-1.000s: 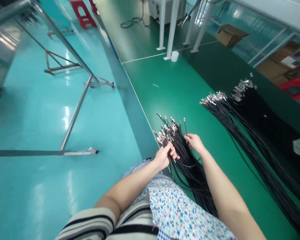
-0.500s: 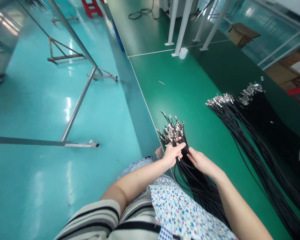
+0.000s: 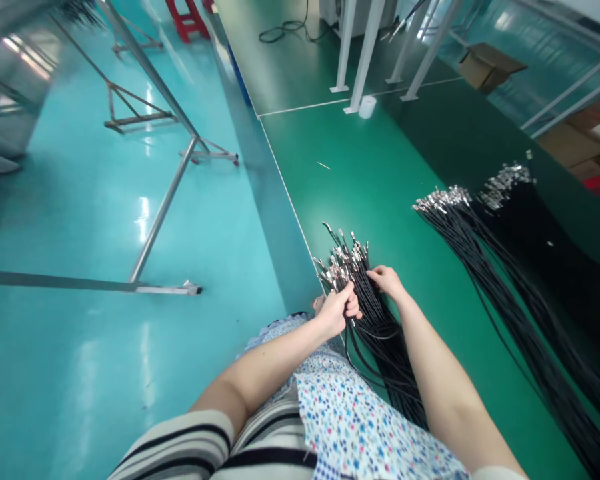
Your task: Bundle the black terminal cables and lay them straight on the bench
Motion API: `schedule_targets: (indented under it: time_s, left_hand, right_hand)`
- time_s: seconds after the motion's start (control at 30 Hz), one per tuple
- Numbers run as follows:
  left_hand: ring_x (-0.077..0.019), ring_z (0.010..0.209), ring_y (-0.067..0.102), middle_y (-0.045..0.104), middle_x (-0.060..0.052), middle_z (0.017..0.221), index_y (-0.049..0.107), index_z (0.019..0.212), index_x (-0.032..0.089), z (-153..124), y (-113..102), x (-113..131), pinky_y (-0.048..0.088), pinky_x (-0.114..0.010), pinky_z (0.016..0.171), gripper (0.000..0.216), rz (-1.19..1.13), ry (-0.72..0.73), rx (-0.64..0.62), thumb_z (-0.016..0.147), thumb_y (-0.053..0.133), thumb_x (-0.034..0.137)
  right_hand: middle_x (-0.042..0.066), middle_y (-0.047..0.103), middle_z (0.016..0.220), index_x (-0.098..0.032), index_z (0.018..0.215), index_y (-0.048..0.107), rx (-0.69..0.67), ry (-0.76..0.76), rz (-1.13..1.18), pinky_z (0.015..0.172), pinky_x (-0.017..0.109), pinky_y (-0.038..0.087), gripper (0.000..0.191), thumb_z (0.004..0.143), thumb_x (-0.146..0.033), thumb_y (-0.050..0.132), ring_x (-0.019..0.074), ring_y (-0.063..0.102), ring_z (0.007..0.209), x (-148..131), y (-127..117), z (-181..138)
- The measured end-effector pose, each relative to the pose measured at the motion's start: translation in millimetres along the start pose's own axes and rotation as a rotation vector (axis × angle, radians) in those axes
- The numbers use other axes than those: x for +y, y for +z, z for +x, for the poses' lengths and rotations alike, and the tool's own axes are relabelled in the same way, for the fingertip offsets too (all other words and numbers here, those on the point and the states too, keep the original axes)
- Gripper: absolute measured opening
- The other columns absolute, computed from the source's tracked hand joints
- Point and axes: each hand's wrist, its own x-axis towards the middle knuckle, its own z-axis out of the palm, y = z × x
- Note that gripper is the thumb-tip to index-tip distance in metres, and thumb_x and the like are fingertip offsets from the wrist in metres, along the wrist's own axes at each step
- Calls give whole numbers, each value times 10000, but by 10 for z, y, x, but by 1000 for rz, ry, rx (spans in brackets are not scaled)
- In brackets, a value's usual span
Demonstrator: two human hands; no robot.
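A bundle of black cables with silver metal terminals lies at the near left edge of the green table. My left hand is closed around the bundle just below the terminals. My right hand rests on the right side of the same bundle, fingers curled and pinching cables near their tips. The bundle runs back toward my lap, under my right forearm.
Two more long bundles of black cables with metal ends lie on the table's right. A white tape roll stands by white frame posts at the back. Metal rack legs stand on the teal floor at left. Cardboard boxes sit far right.
My right hand moved up from beside my left hand to the cables near the terminals. My left hand kept its grip on the bundle.
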Motion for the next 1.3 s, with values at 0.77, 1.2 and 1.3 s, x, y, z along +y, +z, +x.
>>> schedule_targets:
  time_s: [0.77,1.2,1.3]
  left_hand:
    - [-73,458,452,511,-8,538,512,558,122,91,129,62,343,-212,466,413,421,145,178,663,613,508]
    - [-30,362,296,318,80,431,342,549,160,190,-26,-42,358,-235,452,504,39,28,171,623,644,557]
    - [-21,356,264,293,101,430,475,687,140,207,59,-30,335,-213,433,414,71,54,165,609,692,484]
  right_hand:
    - [11,537,611,-154,781,566,-280,-154,186,439,227,388,376,757,-520,486,93,453,452,-20,-145,-966]
    - [-70,418,456,-181,698,465,-224,-96,246,409,209,339,314,660,-465,595,78,393,398,37,-219,-220]
    - [-55,461,481,-178,710,471,-287,-138,286,438,213,359,332,683,-485,594,82,424,424,-20,-369,-449]
